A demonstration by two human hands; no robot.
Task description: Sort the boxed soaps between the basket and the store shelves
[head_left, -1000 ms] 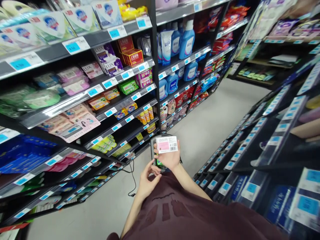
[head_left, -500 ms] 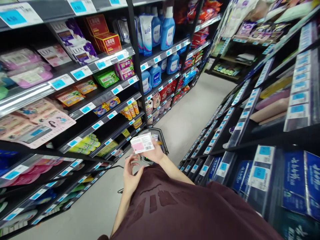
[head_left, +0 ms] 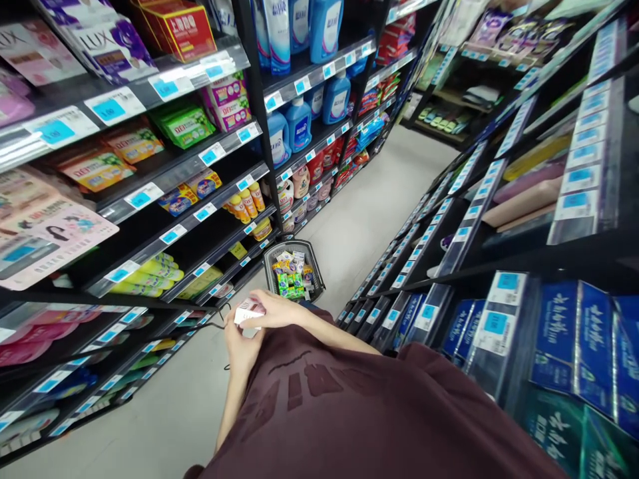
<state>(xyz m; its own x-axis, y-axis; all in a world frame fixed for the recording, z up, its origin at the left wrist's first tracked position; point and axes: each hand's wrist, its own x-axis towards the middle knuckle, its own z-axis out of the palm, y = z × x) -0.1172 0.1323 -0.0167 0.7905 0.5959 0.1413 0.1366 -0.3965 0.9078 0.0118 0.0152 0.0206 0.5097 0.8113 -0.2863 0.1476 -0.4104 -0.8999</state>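
Observation:
In front of my shirt I hold a small white and pink soap box (head_left: 248, 311) with both hands. My left hand (head_left: 240, 344) supports it from the near left side, its fingers closed round the lower edge. From the right, my right hand (head_left: 274, 310) grips the box's other end, with the fingers laid over its top. The two hands cover part of the box. Just beyond them, a grey shopping basket (head_left: 318, 263) sits low by the shelf; green, white and orange packets (head_left: 291, 283) lie in it.
Shelves of boxed soaps (head_left: 110, 46), blue detergent bottles (head_left: 299, 123) and yellow bottles (head_left: 245, 205) line the left side. Shelves with blue packs (head_left: 574, 332) stand close on the right. A grey floor (head_left: 379, 166) runs between them, and a black cable (head_left: 212, 325) lies at the left.
The soap box was on my right hand with its printed back showing. It has been turned, and my left hand has joined the hold. The view has shifted, bringing the basket's contents into sight.

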